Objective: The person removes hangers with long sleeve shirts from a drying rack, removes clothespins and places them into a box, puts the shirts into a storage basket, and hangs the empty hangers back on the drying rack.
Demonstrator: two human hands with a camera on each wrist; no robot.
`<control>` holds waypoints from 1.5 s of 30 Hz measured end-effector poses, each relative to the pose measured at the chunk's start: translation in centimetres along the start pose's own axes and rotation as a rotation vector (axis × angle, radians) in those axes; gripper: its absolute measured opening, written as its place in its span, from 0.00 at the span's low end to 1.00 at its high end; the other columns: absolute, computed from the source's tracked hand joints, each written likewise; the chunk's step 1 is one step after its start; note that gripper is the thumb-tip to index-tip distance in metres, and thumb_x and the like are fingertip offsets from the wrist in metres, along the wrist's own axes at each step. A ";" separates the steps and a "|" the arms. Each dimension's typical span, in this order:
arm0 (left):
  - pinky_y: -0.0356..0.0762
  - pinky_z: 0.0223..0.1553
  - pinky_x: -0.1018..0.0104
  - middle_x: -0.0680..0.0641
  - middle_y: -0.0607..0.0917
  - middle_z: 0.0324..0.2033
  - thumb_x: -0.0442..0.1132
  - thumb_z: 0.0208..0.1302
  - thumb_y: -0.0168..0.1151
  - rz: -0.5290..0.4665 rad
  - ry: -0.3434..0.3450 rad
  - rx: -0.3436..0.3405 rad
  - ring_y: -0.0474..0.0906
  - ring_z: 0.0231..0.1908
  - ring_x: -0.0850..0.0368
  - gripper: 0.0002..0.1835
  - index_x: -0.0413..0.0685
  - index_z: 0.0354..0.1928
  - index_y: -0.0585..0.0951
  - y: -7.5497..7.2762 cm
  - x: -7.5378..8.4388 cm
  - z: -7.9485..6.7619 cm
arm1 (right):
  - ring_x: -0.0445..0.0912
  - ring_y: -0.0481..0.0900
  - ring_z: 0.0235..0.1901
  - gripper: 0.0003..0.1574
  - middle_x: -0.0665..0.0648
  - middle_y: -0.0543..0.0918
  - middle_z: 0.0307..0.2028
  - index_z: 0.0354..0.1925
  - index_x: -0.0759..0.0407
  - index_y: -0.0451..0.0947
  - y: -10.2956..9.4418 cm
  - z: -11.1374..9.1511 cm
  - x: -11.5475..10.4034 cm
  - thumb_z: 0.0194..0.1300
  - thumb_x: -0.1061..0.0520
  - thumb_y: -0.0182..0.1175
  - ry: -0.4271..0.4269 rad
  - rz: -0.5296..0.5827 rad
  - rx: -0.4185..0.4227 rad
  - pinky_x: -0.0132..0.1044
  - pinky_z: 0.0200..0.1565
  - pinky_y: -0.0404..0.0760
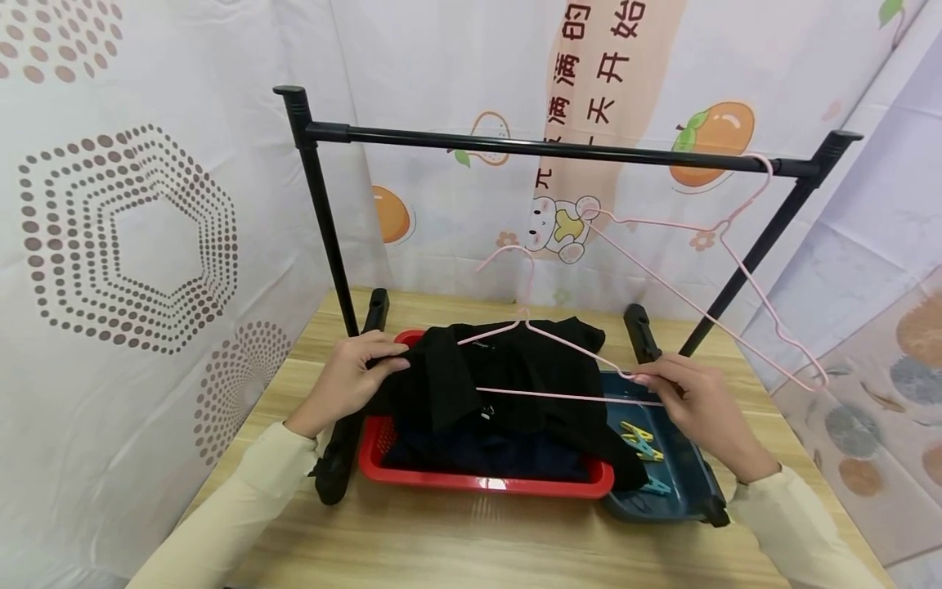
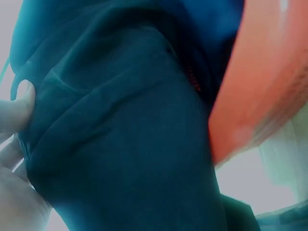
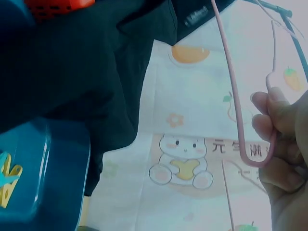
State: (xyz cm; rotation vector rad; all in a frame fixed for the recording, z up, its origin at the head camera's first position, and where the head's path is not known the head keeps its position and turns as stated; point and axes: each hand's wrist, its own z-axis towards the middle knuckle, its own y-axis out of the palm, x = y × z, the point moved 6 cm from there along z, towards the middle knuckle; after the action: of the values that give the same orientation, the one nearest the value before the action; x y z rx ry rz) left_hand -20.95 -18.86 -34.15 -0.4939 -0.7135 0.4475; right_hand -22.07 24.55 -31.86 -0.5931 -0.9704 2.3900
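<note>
A black garment (image 1: 530, 368) with a collar lies heaped over the red basket, and one part of it droops over the blue tray. At its left edge, my left hand (image 1: 353, 376) pinches the cloth between thumb and fingers; the left wrist view shows the thumb (image 2: 26, 94) on the fabric. My right hand (image 1: 695, 409) grips the right end of a pink wire hanger (image 1: 545, 395), with fingers curled round the bend in the right wrist view. The hanger's hook points up, and its left end is hidden in the black cloth.
Dark navy cloth (image 1: 486, 454) lies in the red basket (image 1: 486, 484). Beside it, the blue tray (image 1: 684, 474) holds yellow and teal clothespins (image 1: 642, 446). A black rack (image 1: 515, 146) stands behind, with another pink hanger (image 1: 662, 223) hung at the rod's right. Printed curtains surround the wooden table.
</note>
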 end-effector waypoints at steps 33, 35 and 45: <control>0.82 0.37 0.58 0.48 0.89 0.35 0.32 0.61 0.74 0.140 -0.084 -0.197 0.84 0.35 0.55 0.06 0.43 0.41 0.91 2.4 -2.6 -0.6 | 0.35 0.67 0.27 0.22 0.44 0.83 0.31 0.38 0.57 0.89 -3.3 -3.7 3.3 0.49 0.79 0.73 0.076 -0.156 0.029 0.24 0.29 0.64; 0.83 0.39 0.57 0.47 0.90 0.37 0.32 0.63 0.73 0.157 -0.078 -0.276 0.85 0.37 0.53 0.06 0.41 0.41 0.91 3.1 -2.6 -0.8 | 0.34 0.66 0.26 0.23 0.44 0.82 0.30 0.38 0.58 0.89 -3.4 -3.9 3.4 0.49 0.80 0.73 0.077 -0.161 0.042 0.24 0.27 0.63; 0.82 0.40 0.57 0.53 0.89 0.35 0.38 0.64 0.73 0.286 -0.087 -0.507 0.83 0.38 0.55 0.04 0.48 0.40 0.92 5.2 -3.1 -2.1 | 0.34 0.66 0.23 0.22 0.43 0.81 0.28 0.38 0.59 0.89 -3.5 -3.9 3.7 0.49 0.79 0.73 0.099 -0.150 0.068 0.23 0.24 0.63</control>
State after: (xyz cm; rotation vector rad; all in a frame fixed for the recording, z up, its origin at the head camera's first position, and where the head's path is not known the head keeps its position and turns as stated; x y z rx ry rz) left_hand -22.65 -17.00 -40.00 -1.0673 -0.8466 0.5589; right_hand -21.85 30.97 -32.64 -0.5854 -0.8569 2.2302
